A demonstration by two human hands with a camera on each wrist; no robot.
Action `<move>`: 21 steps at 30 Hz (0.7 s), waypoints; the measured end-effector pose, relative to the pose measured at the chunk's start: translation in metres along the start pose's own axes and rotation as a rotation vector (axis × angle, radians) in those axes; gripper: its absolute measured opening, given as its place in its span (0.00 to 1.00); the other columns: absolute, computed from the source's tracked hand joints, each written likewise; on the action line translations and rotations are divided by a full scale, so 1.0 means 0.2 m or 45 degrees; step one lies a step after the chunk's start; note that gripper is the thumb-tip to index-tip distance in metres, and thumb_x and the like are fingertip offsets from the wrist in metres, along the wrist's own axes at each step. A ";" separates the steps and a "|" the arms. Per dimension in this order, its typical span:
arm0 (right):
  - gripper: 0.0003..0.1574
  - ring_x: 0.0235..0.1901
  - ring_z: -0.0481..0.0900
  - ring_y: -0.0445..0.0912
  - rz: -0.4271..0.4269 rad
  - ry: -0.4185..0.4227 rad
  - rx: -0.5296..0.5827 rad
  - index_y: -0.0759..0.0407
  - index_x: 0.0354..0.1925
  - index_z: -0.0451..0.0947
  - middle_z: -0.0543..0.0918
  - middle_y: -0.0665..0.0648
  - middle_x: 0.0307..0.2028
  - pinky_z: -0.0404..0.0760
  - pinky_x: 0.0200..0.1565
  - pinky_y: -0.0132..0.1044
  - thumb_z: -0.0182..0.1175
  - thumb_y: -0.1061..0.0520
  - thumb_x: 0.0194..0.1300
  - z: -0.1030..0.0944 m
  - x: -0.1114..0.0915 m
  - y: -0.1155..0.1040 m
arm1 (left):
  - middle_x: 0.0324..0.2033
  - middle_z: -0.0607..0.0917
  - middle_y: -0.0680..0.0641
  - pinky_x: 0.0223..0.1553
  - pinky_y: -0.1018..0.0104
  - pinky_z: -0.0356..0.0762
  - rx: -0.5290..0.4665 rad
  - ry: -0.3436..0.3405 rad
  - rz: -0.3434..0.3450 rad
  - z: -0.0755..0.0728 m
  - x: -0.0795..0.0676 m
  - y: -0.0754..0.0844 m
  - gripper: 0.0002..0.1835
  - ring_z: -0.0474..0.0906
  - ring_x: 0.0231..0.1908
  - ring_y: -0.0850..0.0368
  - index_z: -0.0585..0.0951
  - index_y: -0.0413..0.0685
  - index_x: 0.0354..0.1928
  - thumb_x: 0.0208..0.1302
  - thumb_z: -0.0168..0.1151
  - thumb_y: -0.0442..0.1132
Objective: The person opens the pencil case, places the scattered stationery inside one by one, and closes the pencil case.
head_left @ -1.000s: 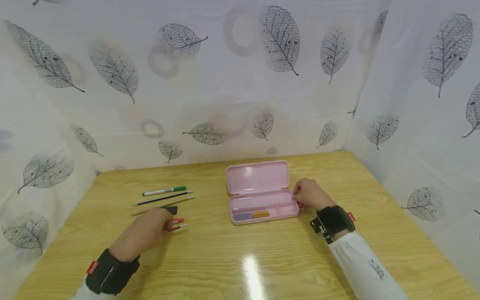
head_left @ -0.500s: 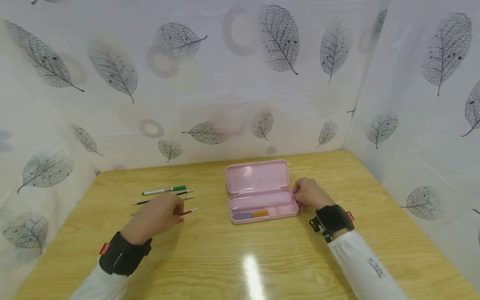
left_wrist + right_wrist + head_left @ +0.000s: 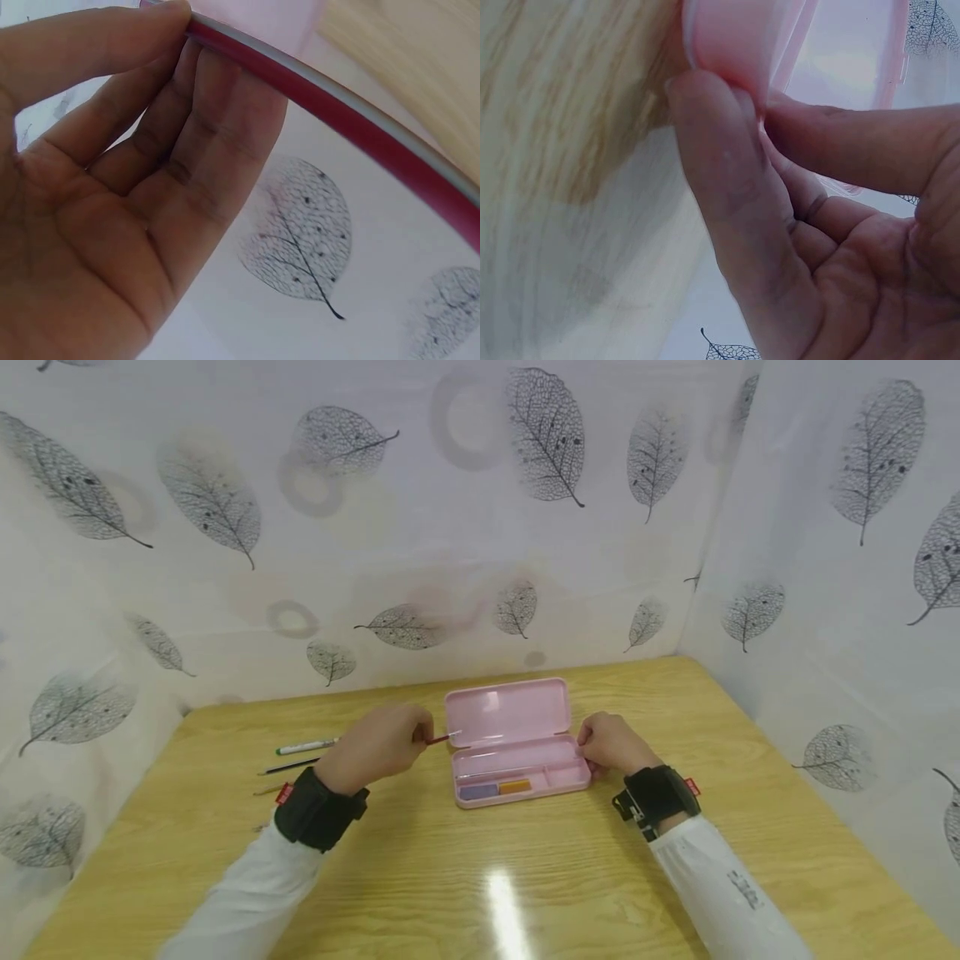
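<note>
Pencil, red (image 3: 438, 740), is pinched between thumb and fingers of the left hand (image 3: 378, 747); its free end overlaps the left edge of the raised lid of an open pink pencil case (image 3: 510, 714) in the head view, contact not determinable. Right hand (image 3: 617, 745) grips the case's right end between thumb and forefinger. Inside the front compartment, a purple block (image 3: 478, 792) lies beside an orange block (image 3: 514, 787). Left of the case, the left hand and wrist strap (image 3: 321, 810) partly hide a green-tipped marker (image 3: 307, 746) and a black pencil (image 3: 288, 766).

Red pencil (image 3: 341, 118) cut off (left wrist view).
</note>
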State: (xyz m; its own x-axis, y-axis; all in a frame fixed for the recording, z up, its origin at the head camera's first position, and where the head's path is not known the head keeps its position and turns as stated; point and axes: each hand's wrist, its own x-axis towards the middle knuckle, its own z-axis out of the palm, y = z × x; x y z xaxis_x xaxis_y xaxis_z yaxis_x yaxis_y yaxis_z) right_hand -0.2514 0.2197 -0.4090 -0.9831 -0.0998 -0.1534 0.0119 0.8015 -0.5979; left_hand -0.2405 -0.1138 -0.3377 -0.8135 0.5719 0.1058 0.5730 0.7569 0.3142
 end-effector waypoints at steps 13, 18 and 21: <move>0.03 0.15 0.80 0.45 0.009 -0.008 -0.019 0.70 0.29 0.77 0.81 0.61 0.20 0.85 0.20 0.38 0.59 0.69 0.59 0.01 0.01 0.00 | 0.22 0.81 0.50 0.24 0.68 0.72 -0.124 0.011 0.225 0.00 0.27 0.15 0.07 0.72 0.22 0.59 0.85 0.46 0.26 0.55 0.63 0.27; 0.02 0.15 0.80 0.45 0.008 -0.008 -0.010 0.70 0.29 0.77 0.82 0.63 0.20 0.85 0.20 0.38 0.60 0.69 0.59 0.00 0.01 0.00 | 0.24 0.83 0.50 0.28 0.67 0.78 -0.123 0.004 0.264 0.01 0.36 0.22 0.07 0.75 0.24 0.58 0.86 0.48 0.27 0.56 0.64 0.28; 0.02 0.15 0.80 0.45 0.018 -0.009 -0.006 0.69 0.29 0.77 0.82 0.63 0.21 0.85 0.20 0.37 0.61 0.69 0.59 0.00 0.01 0.01 | 0.24 0.84 0.50 0.30 0.66 0.78 -0.130 -0.007 0.311 0.03 0.42 0.26 0.06 0.76 0.26 0.58 0.86 0.47 0.28 0.56 0.65 0.28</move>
State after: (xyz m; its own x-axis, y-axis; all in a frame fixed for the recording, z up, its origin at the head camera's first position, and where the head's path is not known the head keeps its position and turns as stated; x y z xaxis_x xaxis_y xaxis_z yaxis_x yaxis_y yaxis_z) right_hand -0.2534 0.2204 -0.4103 -0.9815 -0.0929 -0.1674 0.0246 0.8057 -0.5918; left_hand -0.2777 -0.0237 -0.3189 -0.6515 0.7357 0.1851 0.7391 0.5607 0.3733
